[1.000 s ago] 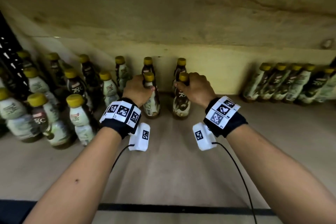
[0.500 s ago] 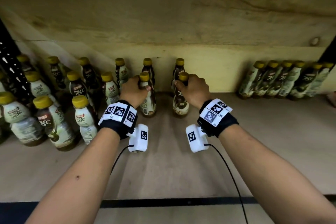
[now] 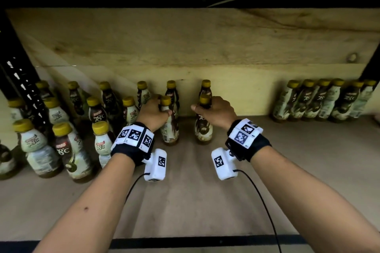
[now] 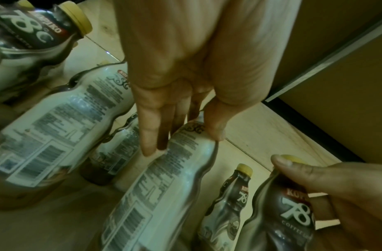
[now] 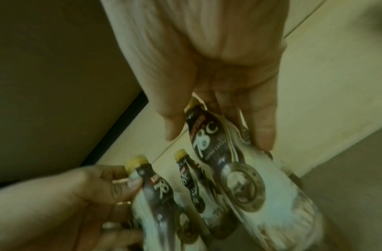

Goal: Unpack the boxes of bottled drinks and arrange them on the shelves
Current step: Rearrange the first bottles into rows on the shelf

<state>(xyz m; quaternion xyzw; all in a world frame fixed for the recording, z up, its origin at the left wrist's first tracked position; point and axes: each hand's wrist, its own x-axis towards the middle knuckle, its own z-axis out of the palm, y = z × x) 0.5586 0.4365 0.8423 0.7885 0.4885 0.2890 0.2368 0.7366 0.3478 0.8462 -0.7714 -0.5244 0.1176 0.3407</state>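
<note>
Two yellow-capped coffee bottles stand upright mid-shelf in the head view. My left hand [image 3: 155, 112] grips the neck of the left bottle [image 3: 170, 129]; the left wrist view shows my left hand [image 4: 181, 134] with fingers and thumb on either side of that bottle [image 4: 164, 186]. My right hand [image 3: 213, 110] grips the neck of the right bottle [image 3: 203, 129]; the right wrist view has my right hand [image 5: 220, 134] clasping this bottle [image 5: 239, 173] below the cap. Each bottle has another bottle [image 3: 171, 92] [image 3: 205, 89] right behind it at the back wall.
Several bottles [image 3: 61, 139] stand in rows on the left of the wooden shelf [image 3: 195, 201]. A row of bottles [image 3: 324, 98] lines the back wall at the right. A black upright post [image 3: 20, 80] stands at the left, and an upper shelf board [image 3: 185, 35] hangs overhead.
Both hands keep their grip on the two bottles, which stay about where they were, just in front of the back pair. The head view has drawn back, and more of the shelf front shows.
</note>
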